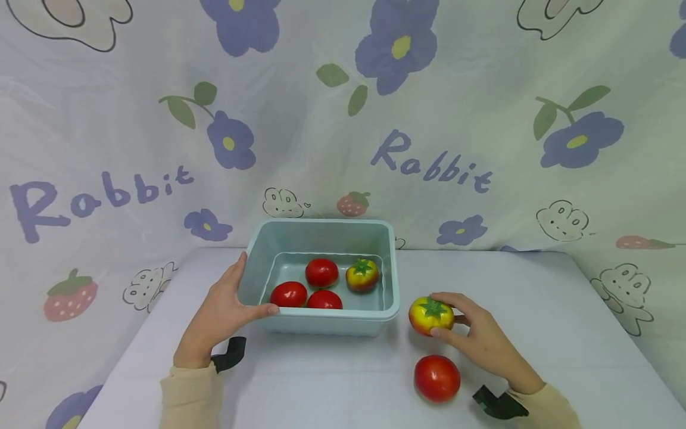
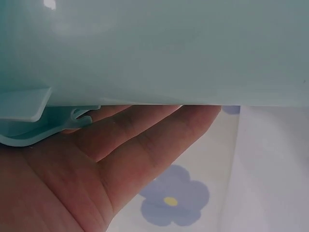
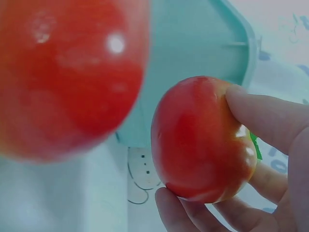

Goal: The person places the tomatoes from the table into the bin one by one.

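Observation:
A pale blue-green plastic box (image 1: 343, 322) holds three red tomatoes (image 1: 321, 272) and one yellow-red tomato (image 1: 362, 276) with its green star-shaped top up. My left hand (image 1: 227, 307) rests at the box's front left corner, thumb across the front rim. Its straight fingers (image 2: 164, 137) lie along the outer left side, fingertips hidden behind the box in the left wrist view. Right of the box, my right hand (image 1: 482, 333) pinches a yellow-red tomato (image 1: 430, 316) between thumb and fingers. From the right wrist, its red underside shows.
Another red tomato (image 1: 437, 379) sits on the white tabletop (image 1: 332, 381), just nearer than the held one. It looms large at the upper left of the right wrist view. A patterned cloth (image 1: 300, 149) hangs behind the table, close behind the box.

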### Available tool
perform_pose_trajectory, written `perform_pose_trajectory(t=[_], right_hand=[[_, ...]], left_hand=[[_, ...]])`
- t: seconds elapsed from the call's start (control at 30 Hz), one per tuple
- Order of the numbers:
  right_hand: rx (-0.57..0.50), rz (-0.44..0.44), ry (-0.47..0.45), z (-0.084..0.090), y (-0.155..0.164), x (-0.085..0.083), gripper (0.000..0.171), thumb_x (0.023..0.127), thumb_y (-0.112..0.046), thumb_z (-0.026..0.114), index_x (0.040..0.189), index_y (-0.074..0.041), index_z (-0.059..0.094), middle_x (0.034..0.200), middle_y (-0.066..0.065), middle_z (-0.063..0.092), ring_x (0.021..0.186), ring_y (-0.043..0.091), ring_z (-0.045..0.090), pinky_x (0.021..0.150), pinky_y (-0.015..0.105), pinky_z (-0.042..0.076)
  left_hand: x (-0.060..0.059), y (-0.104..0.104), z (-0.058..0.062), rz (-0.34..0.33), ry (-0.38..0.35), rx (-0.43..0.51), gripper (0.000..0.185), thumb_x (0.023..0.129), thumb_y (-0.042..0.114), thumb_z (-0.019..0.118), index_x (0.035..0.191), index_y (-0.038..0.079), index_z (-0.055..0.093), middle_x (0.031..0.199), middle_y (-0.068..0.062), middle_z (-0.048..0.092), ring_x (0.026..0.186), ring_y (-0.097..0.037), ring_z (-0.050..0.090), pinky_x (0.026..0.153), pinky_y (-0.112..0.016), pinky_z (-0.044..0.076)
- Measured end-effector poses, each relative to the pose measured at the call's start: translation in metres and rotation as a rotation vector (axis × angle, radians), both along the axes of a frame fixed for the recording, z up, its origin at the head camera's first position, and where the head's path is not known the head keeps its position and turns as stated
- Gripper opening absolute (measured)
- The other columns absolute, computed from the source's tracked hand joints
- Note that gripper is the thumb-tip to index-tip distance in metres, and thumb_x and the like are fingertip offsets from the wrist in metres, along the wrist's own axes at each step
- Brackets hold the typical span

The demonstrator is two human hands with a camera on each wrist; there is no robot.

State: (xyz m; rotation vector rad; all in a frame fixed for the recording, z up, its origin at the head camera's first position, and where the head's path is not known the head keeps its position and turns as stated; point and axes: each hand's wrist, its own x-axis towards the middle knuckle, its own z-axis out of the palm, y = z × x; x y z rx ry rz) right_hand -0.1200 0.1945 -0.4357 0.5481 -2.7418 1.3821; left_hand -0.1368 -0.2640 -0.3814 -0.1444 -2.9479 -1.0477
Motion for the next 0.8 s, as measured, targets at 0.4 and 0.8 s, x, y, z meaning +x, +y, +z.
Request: perform_pose_trajectory(t=[0.4,0.8], right_hand=[[-0.013,-0.019,0.110,0.015,0.002,-0.001,0.054,0.088,-0.019,0.080,0.137,-0.018,0.058,0.136,0.002,0.059,0.119,0.020,0.057,0.088,0.027,0.056],[-0.034,-0.048,0.156,0.034,-0.005,-0.002,0.057,0.088,-0.015,0.080,0.140,-0.015,0.056,0.139,0.004,0.057,0.121,0.021,0.055,0.089,0.017,0.051]], left_hand=[[0.000,0.001,0.002,0.002,-0.016,0.004,0.124,0.078,0.052,0.082,0.161,0.005,0.003,0.162,-0.027,0.020,0.141,-0.050,0.029,0.100,-0.073,0.038],[-0.001,0.001,0.001,-0.002,-0.002,0.007,0.124,0.078,0.052,0.082,0.161,0.004,0.005,0.162,-0.026,0.021,0.141,-0.049,0.030,0.100,-0.072,0.039]])
